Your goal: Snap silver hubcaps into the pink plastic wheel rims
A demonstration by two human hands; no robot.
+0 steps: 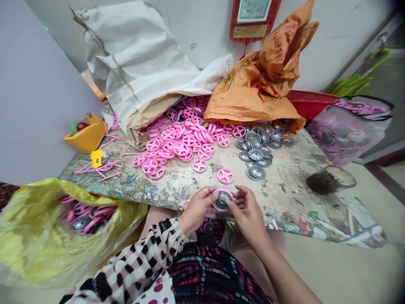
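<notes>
Observed from the remote station. The left grip (198, 207) and right grip (248, 215) both held one round pink plastic wheel with a grey metal disc in its centre (222, 200), raised between them just above the counter's near edge. The left grip was closed around the wheel's left side; the right grip was a narrow pinch on its right rim. A black-and-white checked sleeve (152, 253) covered the left forearm. Dark round discs (209, 228) lay directly below the hands.

To the left, a crumpled yellow plastic bag (63, 228) held pink wheels and grey discs. The stained, paint-flecked wooden counter (278, 202) came next. A single pink four-spoked wheel (225, 175) lay nearest the hands, beside a spread of loose pink wheels (177, 147) and a heap of grey metal discs (255, 154). Thin pink plastic runners (101, 169) lay at the left, near a yellow plastic scoop (87, 134). A dark-filled glass cup (330, 179) sat at the right edge.

Farther back were a white woven sack (139, 63), an orange woven sack (262, 84), a red plastic basket (311, 101), and a clear plastic bag of discs and wheels (344, 135).
</notes>
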